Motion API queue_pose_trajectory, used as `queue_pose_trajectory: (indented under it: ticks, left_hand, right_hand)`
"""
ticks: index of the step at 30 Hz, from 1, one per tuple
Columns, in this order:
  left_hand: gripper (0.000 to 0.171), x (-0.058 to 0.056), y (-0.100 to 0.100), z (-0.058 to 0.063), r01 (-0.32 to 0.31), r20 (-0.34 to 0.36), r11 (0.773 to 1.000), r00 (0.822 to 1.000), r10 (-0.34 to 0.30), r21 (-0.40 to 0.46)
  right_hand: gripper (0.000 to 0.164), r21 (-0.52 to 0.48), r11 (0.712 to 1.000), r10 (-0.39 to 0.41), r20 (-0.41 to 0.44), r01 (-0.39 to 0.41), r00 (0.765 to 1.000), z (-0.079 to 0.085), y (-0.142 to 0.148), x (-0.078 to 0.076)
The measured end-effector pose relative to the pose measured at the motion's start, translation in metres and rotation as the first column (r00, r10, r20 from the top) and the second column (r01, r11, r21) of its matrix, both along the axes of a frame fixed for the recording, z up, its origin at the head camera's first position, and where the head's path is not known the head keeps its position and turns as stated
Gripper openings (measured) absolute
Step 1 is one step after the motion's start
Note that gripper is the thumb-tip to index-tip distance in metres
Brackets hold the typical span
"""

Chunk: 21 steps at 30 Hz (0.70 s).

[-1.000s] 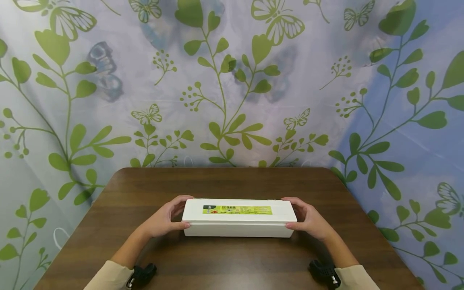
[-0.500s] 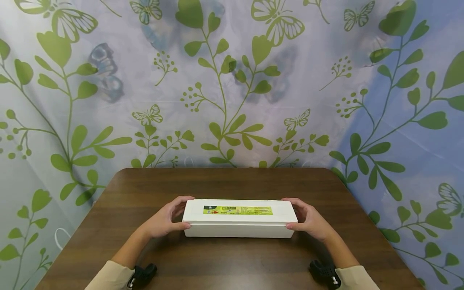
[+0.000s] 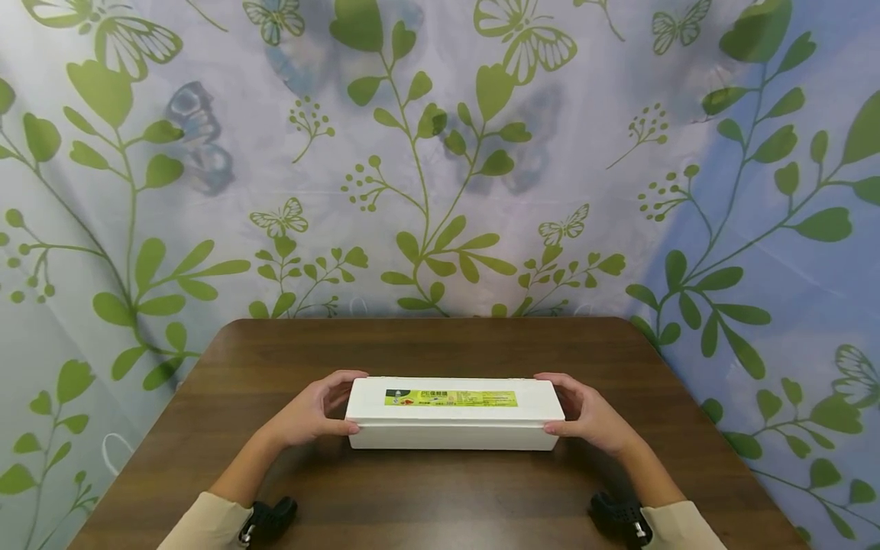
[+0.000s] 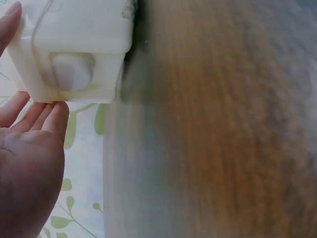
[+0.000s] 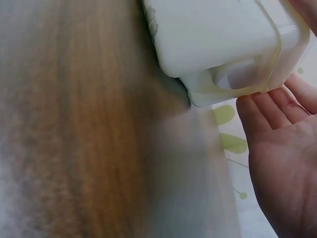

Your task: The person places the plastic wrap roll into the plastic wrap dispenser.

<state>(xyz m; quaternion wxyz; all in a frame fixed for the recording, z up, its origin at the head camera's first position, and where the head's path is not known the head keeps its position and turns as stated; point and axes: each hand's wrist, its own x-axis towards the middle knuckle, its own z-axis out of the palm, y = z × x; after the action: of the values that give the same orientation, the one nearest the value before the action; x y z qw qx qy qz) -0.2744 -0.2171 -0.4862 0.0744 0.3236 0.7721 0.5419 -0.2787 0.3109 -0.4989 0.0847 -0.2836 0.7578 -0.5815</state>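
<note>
A long white cling film box (image 3: 451,437) lies across the brown table, with a green and yellow label (image 3: 450,398) on its lid. At its left end my left hand (image 3: 307,413) grips it, thumb on the front face and fingers behind. My right hand (image 3: 596,417) holds the right end the same way. In the left wrist view, the box's end wall (image 4: 106,82) has a recess with a pale round roll end (image 4: 73,72). The right wrist view has a similar roll end (image 5: 242,74) showing, partly shaded. Fingertips of both hands touch the back side.
The dark wood table (image 3: 440,344) reaches back to a hanging curtain (image 3: 440,191) printed with green leaves and butterflies. Black straps (image 3: 270,521) sit at both wrists, by beige sleeves (image 3: 206,523). A white loop (image 3: 117,451) hangs beyond the table's left edge.
</note>
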Motion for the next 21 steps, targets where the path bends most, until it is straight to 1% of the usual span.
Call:
queue_pose_trajectory:
  ticks: [3,15,19,21]
  left_hand:
    - [0.076,-0.0001,-0.0011,0.0002,-0.001,-0.006,1.000,1.000,0.001,0.002]
    - [0.076,0.0008,-0.0021,0.0007,-0.018,-0.009,1.000,1.000,0.017,-0.002]
    - [0.078,0.0007,-0.0038,0.0025,-0.012,-0.008,1.000,1.000,0.011,-0.020]
    - [0.079,-0.0003,-0.0061,0.0049,-0.008,-0.004,0.999,1.000,0.007,-0.035]
  right_hand:
    - [0.080,0.020,1.000,-0.002,-0.015,0.002,1.000,0.0008,-0.0008,-0.0030]
    - [0.079,0.043,0.999,-0.010,-0.018,0.011,1.000,-0.0021,-0.0025,-0.0073]
    - [0.079,0.042,0.999,0.015,-0.032,-0.014,0.999,0.0004,-0.0011,-0.0098]
    - [0.076,0.035,0.999,0.029,-0.057,-0.027,0.998,0.0026,0.0014,-0.0107]
